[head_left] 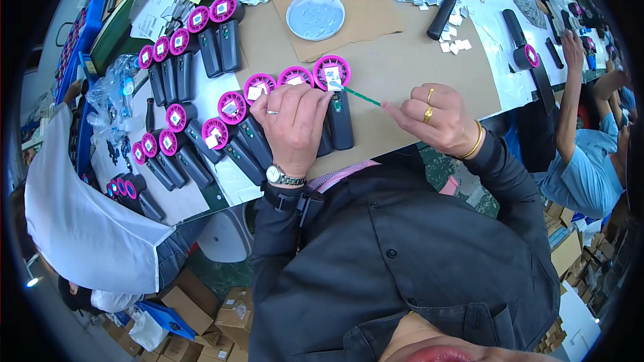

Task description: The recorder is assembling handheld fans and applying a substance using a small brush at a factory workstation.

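The right hand [436, 121] pinches a thin green stick [364, 98] near one end between thumb and fingertips. The stick's far end meets a white square [333, 74] on the round head of a pink-headed device [341, 124], which lies face up, its black handle pointing toward the person. The left hand [294, 127] has its fingers bent over the next pink head [295, 72] to the left, thumb tip beside the lower rim of the first; whether they grasp anything, I cannot tell.

The handle ends close to the table's near edge. Bare brown work surface [409, 60] opens to the right of the device, up to a black tool [443, 15] with an orange end and scattered white pieces [456, 47]. Beyond the device, a round dish [343, 19] of grey paste [314, 17] sits on cardboard [376, 17]. To the left, similar devices [200, 141] crowd the table.

Both forearms rise from below. The left hand is back-up, its wrist above the near edge; the right reaches inward from the right, fingers curled.
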Tool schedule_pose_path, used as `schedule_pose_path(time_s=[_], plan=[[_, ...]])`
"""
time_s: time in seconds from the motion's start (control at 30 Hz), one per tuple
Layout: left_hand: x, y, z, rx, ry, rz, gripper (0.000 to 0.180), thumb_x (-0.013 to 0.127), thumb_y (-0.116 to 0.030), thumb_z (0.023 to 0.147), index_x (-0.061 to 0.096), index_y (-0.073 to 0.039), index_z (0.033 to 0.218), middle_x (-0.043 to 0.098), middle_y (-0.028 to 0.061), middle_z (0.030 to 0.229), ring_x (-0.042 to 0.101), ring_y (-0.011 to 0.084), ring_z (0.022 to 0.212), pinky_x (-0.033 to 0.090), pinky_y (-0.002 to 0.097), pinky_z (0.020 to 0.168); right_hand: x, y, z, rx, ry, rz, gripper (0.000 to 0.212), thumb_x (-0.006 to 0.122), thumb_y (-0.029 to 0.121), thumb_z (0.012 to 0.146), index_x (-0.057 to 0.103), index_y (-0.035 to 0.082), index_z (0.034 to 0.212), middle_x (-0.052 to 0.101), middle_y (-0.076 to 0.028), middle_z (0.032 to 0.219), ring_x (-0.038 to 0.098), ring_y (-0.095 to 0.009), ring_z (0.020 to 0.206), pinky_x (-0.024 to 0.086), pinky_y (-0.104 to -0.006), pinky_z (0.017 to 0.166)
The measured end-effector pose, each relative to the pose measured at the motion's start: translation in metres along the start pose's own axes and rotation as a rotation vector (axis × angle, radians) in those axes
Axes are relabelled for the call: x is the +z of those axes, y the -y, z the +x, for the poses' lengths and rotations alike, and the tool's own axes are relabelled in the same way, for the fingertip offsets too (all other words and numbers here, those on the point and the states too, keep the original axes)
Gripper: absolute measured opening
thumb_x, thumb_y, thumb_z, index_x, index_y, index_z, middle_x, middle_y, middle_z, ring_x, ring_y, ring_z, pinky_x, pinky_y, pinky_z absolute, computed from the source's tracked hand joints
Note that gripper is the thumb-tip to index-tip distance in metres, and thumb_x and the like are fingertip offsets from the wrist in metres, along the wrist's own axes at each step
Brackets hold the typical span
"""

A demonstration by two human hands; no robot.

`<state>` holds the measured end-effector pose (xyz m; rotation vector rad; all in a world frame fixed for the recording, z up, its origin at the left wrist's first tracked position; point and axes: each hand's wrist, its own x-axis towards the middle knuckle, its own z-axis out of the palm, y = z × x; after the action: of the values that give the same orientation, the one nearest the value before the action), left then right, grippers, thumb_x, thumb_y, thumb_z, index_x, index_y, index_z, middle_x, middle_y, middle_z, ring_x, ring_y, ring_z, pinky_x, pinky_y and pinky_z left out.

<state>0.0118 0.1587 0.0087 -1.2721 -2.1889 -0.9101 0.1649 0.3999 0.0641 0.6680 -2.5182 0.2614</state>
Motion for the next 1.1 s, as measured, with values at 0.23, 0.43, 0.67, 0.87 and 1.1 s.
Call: schedule_pose_path(time_s=[0.23,0.43,0.67,0.87,1.1], plan=[[0.0,0.0,0.002,0.004,-0.012,0.022,0.027,0.096,-0.015,0.081,0.076,-0.013,0.099,0.072,0.0012,0.103,0.067,0.0238,0.106,0.038,0.0437,0.099,0.008,0.002,-0.011,0.072,-0.122,0.075,0.034,0.089,-0.006,0.073,0.082,0.0,0.106,0.051,-0.003,0.076,0.053,-0.018,0.061,0.04,-0.0338,0.052],[0.0,0.001,0.001,0.006,0.0,0.03,0.027,0.096,-0.015,0.081,0.077,-0.013,0.1,0.072,0.0013,0.103,0.067,0.0236,0.107,0.038,0.0436,0.1,0.008,0.012,-0.013,0.477,-0.228,0.411,0.024,0.086,-0.008,0.083,0.082,-0.005,0.107,0.061,-0.004,0.077,0.053,-0.014,0.062,0.039,-0.0304,0.054],[-0.01,0.001,-0.003,-0.044,0.058,-0.05,0.028,0.092,-0.018,0.084,0.076,-0.012,0.106,0.073,0.0031,0.107,0.067,0.0249,0.11,0.038,0.0461,0.103,0.013,0.002,-0.016,1.105,-0.244,1.008,0.014,0.075,0.005,0.103,0.079,-0.005,0.112,0.057,0.004,0.076,0.048,-0.005,0.065,0.035,-0.0247,0.059],[-0.023,0.02,0.004,-0.105,0.041,0.06,0.039,0.093,-0.022,0.085,0.077,-0.01,0.12,0.073,0.0054,0.115,0.066,0.0275,0.114,0.039,0.0478,0.103,0.012,-0.024,-0.009,1.326,-0.348,1.617,0.023,0.071,0.02,0.11,0.076,-0.001,0.119,0.046,0.008,0.073,0.038,-0.003,0.062,0.029,-0.0237,0.057],[-0.037,0.014,0.011,-0.065,0.196,0.054,0.044,0.09,-0.023,0.089,0.077,-0.01,0.128,0.071,0.0074,0.122,0.064,0.0297,0.118,0.041,0.0484,0.102,0.03,-0.05,0.026,1.307,-0.367,1.058,0.025,0.078,0.021,0.105,0.081,-0.001,0.116,0.056,0.008,0.075,0.043,-0.001,0.065,0.031,-0.0221,0.058]])
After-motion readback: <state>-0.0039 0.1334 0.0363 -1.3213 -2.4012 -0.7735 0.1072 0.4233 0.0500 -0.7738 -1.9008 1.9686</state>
